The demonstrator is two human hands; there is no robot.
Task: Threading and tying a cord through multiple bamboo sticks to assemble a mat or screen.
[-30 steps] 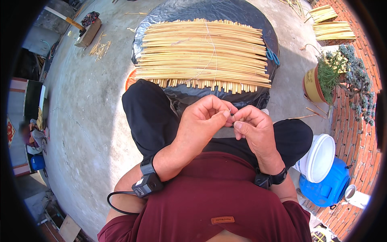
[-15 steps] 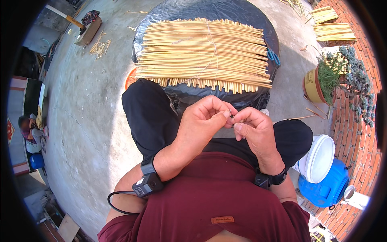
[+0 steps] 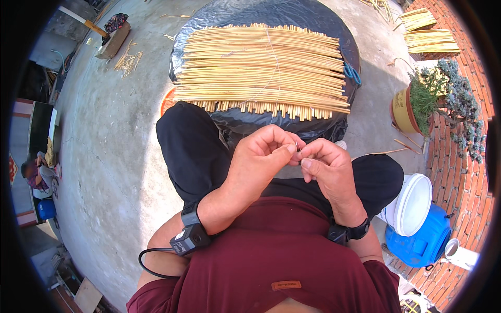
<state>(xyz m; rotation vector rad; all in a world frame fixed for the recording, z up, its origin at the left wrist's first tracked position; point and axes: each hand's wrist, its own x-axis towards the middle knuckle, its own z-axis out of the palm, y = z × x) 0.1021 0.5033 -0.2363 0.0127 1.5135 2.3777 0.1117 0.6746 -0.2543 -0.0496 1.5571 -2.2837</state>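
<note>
My left hand (image 3: 255,161) is centred in the near half of the scene. Its thumb and forefinger are closed in a narrow pinch on a thin dark object (image 3: 297,147), too small to identify. My right hand (image 3: 334,169) is just beside it on the right. Its thumb and forefinger form a narrow gap at the same object; I cannot tell whether they grip it. The object lies between my 2 sets of fingertips, above my black trousers (image 3: 195,143).

Beyond my hands, a layer of straw-coloured stalks (image 3: 229,60) lies crosswise on a round surface covered in black plastic (image 3: 229,13). A pale thread (image 3: 278,68) crosses the stalks from far to near. I cannot tell whether it connects to the object in my fingers. Blue loops (image 3: 353,74) rest on the plastic, just right of the stalks.

Right side, far to near: 2 stalk bundles (image 3: 432,40), a yellowish plant pot (image 3: 404,109), a white bucket (image 3: 416,205) and a blue drum (image 3: 420,241). Left side, well apart from me: a person (image 3: 36,180) near a blue container (image 3: 47,209).
</note>
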